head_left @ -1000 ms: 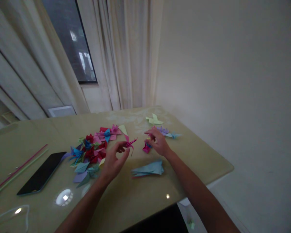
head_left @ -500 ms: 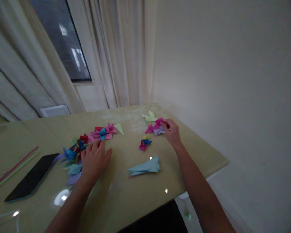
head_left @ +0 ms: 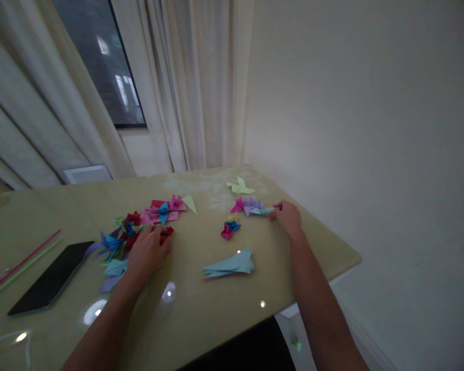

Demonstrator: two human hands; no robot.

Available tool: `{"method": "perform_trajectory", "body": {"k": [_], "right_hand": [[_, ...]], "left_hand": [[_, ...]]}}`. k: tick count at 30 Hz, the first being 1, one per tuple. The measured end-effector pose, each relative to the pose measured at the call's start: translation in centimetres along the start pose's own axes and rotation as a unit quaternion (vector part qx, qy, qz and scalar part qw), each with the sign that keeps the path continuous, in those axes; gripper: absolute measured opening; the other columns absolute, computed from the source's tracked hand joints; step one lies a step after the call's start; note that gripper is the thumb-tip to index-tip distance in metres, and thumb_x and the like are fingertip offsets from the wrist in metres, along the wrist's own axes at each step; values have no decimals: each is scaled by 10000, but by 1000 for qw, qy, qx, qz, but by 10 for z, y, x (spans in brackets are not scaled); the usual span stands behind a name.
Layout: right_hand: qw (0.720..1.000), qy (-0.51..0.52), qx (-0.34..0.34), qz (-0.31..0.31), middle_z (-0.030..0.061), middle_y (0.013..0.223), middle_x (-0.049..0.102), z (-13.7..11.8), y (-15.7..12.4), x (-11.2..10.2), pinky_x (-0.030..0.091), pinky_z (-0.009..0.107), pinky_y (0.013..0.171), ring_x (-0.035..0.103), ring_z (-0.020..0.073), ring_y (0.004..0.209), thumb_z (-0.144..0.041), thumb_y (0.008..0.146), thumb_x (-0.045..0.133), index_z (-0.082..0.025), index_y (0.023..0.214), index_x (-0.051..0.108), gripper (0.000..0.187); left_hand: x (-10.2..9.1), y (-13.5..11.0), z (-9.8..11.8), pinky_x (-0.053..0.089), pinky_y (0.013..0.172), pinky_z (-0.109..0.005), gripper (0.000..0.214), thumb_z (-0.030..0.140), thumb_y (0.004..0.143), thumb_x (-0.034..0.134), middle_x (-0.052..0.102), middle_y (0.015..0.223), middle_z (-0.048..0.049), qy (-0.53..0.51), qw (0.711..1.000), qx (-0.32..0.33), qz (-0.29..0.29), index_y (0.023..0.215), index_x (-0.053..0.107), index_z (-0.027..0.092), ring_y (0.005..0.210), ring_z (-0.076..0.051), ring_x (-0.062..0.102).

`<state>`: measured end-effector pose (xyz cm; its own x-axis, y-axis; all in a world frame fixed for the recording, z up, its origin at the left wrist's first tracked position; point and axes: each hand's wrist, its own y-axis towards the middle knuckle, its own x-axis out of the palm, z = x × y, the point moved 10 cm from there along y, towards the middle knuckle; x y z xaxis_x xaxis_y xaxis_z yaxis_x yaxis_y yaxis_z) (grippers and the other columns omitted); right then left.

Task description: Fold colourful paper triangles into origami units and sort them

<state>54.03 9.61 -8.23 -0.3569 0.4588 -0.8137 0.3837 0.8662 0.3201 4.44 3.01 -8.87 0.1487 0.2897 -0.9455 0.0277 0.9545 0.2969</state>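
Observation:
My left hand (head_left: 149,252) is closed on a red folded-paper flower (head_left: 167,233), beside a heap of paper flowers. In that heap lie a blue paper flower (head_left: 111,244), a light blue piece (head_left: 116,267) and a pink cluster (head_left: 154,215). Over at the right, my right hand (head_left: 289,218) pinches the end of a light blue folded paper piece (head_left: 261,211), with a bit of pink at the fingertips. That piece touches a lilac paper flower (head_left: 250,205) and a magenta one (head_left: 238,204).
A fanned stack of light blue folded paper (head_left: 230,265) lies between my forearms. Behind it sits a small yellow, blue and magenta cluster (head_left: 229,226). A pale green paper piece (head_left: 240,186) is farther back. A phone (head_left: 52,278) and two thin sticks (head_left: 23,265) lie left.
My left hand has picked up a red paper flower. My right hand has moved right and nearer; the magenta flower it was on no longer shows there, and a light blue piece now does.

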Motion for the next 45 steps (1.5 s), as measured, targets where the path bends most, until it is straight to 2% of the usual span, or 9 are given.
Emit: {"method": "perform_trajectory", "body": {"k": [7, 13, 16, 18, 23, 29, 33, 38, 45], "right_hand": [[987, 79, -140, -17, 96, 1093, 743, -57, -13, 30, 521, 303, 840, 674, 202, 918, -113, 903, 536, -182, 1170, 721, 332], [987, 91, -83, 102, 146, 1225, 647, -46, -15, -14, 517, 357, 832, 664, 250, 948, -107, 878, 512, -177, 1300, 678, 459], [964, 169, -124, 163, 148, 1176, 649, -72, -30, -33, 515, 369, 811, 642, 233, 865, -199, 975, 475, -151, 1240, 693, 346], [938, 254, -205, 117, 118, 1083, 675, -110, -48, -26, 519, 348, 769, 624, 206, 790, -302, 1026, 501, -158, 1178, 712, 297], [836, 405, -327, -173, 79, 1073, 735, -201, -114, 32, 546, 297, 738, 681, 175, 819, -441, 1006, 654, -204, 1206, 729, 319], [775, 462, -297, -312, 68, 1034, 759, -215, -144, 56, 574, 280, 722, 731, 175, 827, -507, 927, 762, -199, 1216, 718, 425], [790, 430, -342, -272, 72, 1112, 703, -214, -145, 47, 566, 267, 699, 714, 179, 875, -484, 837, 858, -214, 1167, 736, 444], [804, 397, -385, -217, 53, 958, 685, -216, -143, 41, 546, 266, 680, 668, 157, 785, -358, 975, 701, -207, 985, 768, 165], [870, 361, -319, -106, 67, 904, 767, -164, -82, -1, 530, 333, 748, 687, 215, 816, -427, 968, 718, -223, 926, 814, 229]], "left_hand": [[-6, 0, 4, 512, 972, -432, 388, 331, 929, 533, 691, 1103, -178, -12, 998, 10, 55, 1241, 601, 113, 1077, -342, 648], [-23, 1, 9, 520, 982, -457, 333, 337, 935, 537, 677, 1134, -163, -51, 994, 1, 97, 1186, 660, 156, 1094, -346, 654], [-40, -2, 23, 534, 979, -432, 322, 315, 924, 567, 674, 1153, -140, -153, 976, 32, 152, 1200, 651, 173, 1097, -306, 660], [-46, -5, 37, 553, 957, -412, 308, 300, 922, 589, 683, 1143, -111, -226, 958, 64, 167, 1207, 632, 194, 1069, -273, 669], [-38, -20, 80, 564, 970, -399, 288, 246, 959, 590, 715, 1169, -92, -299, 931, 153, 141, 1246, 600, 224, 1102, -243, 683], [-26, -34, 106, 552, 1002, -431, 400, 253, 1009, 571, 709, 1233, -114, -215, 946, 213, 119, 1409, 558, 259, 1159, -274, 679], [-29, -39, 114, 553, 962, -412, 313, 316, 1040, 558, 721, 1178, -118, -162, 949, 232, 139, 1339, 609, 238, 1091, -277, 690], [-30, -38, 117, 533, 974, -393, 385, 397, 1049, 549, 720, 1201, -120, -147, 953, 224, 139, 1398, 574, 236, 1116, -272, 684], [-35, -17, 50, 482, 921, -508, 347, 320, 1037, 441, 711, 1193, -196, 88, 993, 7, 84, 1185, 714, 166, 1124, -391, 644]]}}
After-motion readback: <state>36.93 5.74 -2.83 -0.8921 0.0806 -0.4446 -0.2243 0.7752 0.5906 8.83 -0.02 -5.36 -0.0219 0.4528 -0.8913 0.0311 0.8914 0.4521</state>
